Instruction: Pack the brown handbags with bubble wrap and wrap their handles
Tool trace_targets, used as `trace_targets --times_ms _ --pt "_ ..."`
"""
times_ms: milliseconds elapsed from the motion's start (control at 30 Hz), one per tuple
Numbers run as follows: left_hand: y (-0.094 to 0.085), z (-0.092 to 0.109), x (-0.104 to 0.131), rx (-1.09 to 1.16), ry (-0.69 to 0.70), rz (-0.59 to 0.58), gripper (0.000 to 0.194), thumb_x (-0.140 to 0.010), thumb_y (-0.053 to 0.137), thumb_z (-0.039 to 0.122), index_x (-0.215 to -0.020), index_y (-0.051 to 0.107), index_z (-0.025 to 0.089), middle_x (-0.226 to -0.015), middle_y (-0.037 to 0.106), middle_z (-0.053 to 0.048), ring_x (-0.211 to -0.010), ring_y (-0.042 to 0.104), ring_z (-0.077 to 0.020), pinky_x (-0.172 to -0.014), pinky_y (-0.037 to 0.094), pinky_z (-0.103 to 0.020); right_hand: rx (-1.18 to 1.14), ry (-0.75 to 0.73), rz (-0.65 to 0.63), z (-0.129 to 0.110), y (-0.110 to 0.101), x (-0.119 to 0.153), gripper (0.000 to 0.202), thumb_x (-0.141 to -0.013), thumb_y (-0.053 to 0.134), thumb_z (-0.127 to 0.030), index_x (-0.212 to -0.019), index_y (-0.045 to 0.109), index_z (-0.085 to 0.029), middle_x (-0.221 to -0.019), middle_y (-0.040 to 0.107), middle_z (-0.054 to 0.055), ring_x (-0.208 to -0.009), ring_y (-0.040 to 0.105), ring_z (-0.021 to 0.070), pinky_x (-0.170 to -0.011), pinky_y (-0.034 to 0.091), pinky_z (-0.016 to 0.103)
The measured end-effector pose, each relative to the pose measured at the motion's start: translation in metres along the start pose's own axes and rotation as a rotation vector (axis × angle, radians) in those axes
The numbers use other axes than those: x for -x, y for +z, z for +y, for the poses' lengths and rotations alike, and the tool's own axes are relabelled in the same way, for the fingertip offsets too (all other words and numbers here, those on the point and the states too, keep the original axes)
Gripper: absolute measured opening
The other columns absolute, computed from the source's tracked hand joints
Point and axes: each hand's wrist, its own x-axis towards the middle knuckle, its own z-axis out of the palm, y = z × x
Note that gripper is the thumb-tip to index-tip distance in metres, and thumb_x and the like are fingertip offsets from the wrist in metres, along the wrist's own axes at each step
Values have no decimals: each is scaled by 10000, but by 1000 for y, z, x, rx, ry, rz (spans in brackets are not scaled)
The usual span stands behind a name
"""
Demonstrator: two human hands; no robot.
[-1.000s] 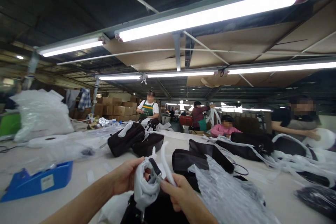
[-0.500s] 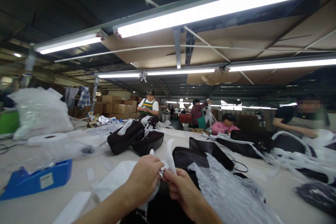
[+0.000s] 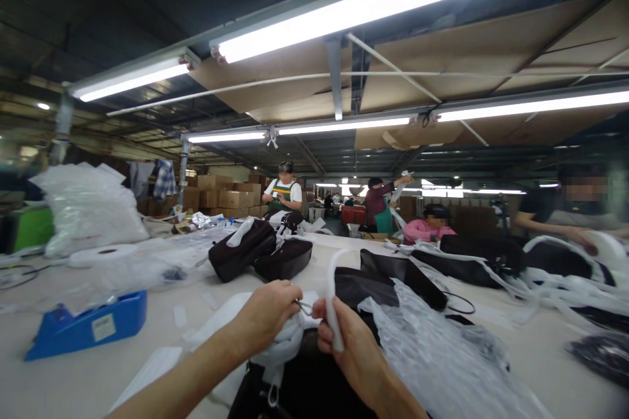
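Over a black bag (image 3: 314, 383) close to me, my left hand (image 3: 272, 314) is closed, pinching a small metal clasp or ring (image 3: 305, 307) whose exact kind I cannot make out. My right hand (image 3: 351, 344) grips a curved white foam strip (image 3: 333, 304) that stands up between thumb and fingers. White soft wrapping (image 3: 285, 340) is bunched on the bag just below my left hand. A metal zipper pull (image 3: 273, 395) hangs at the bag's near side. Clear plastic wrap (image 3: 437, 340) lies to the right of my right hand.
A blue tape dispenser (image 3: 93, 324) stands at left, with a white roll (image 3: 103, 255) and a stack of plastic bags (image 3: 88, 209) behind. Several black bags (image 3: 246, 249) lie across the table. Coworkers, one in a green apron (image 3: 284, 193), are around the far side.
My hands have moved apart slightly, showing the metal piece at my left fingertips. The foam strip now sits upright in my right hand. The view has shifted a little.
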Motion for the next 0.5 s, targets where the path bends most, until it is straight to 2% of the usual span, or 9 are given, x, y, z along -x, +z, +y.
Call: trace_targets --times_ms 67,167,300,500 --pt "0 -4 -2 -5 18 -15 199 -911 492 213 -840 677 195 -811 673 -71 -790 617 -228 -716 422 -289 -25 -29 21 -3 -4 3 421 -647 846 -520 -801 704 -155 -818 617 12 -685 533 111 -592 444 220" --pt "-2 -9 -6 5 57 -30 256 -934 476 236 -785 681 201 -765 681 -68 -747 620 -223 -697 416 -283 -7 -49 -4 -10 -5 9 374 -636 885 -444 -832 732 -164 -853 649 28 -806 577 146 -700 481 234" --pt "-5 -12 -7 26 101 -30 265 -934 459 223 -811 693 208 -796 691 -58 -766 617 -207 -703 417 -263 62 -74 68 -15 -4 13 406 -614 891 -461 -868 761 -173 -735 636 4 -640 523 106 -557 427 196" --pt "-11 -12 -3 30 155 -42 242 -919 471 205 -946 711 200 -879 689 -66 -817 616 -204 -731 424 -253 50 -139 193 -16 -5 6 398 -554 916 -394 -868 771 -198 -841 683 17 -651 543 111 -481 398 180"
